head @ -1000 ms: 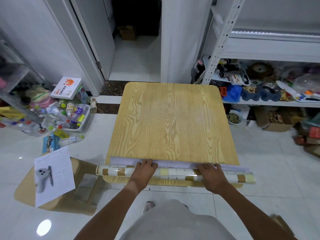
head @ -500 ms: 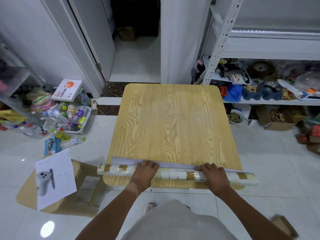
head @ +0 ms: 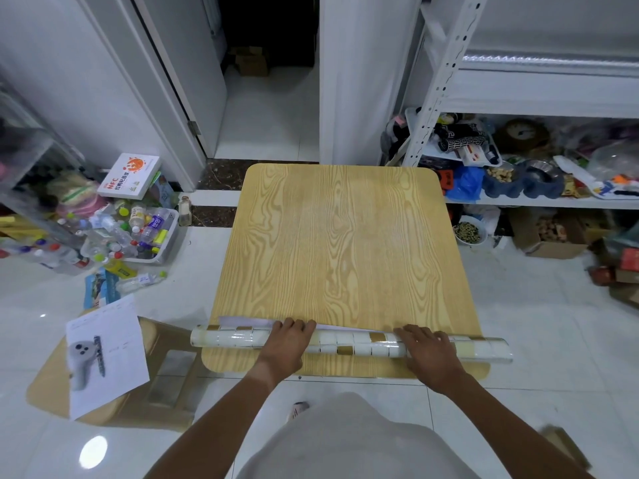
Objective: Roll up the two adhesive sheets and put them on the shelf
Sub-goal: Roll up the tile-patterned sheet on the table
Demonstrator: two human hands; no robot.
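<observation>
A rolled adhesive sheet (head: pixel 349 344) with white and gold tile print lies across the near edge of a wood-grain surface (head: pixel 345 243). It overhangs on both sides, and its right end sits slightly nearer to me. A thin white loose edge (head: pixel 242 321) shows along the roll's far side. My left hand (head: pixel 287 344) rests on top of the roll left of centre, fingers reaching over it. My right hand (head: pixel 428 354) presses on it further right, fingers spread. The white metal shelf (head: pixel 518 202) stands at the right, its lower board crowded with items.
A bin of bottles (head: pixel 138 236) and loose clutter cover the floor at left. A printed paper (head: pixel 107 354) lies on a cardboard box (head: pixel 166 368) by the near left corner. Boxes (head: pixel 546 243) sit under the shelf. An open doorway (head: pixel 269 98) is straight ahead.
The roll has turned slightly askew, its right end now nearer to me, and less of the white loose edge shows on the right. Both hands stay on top of it.
</observation>
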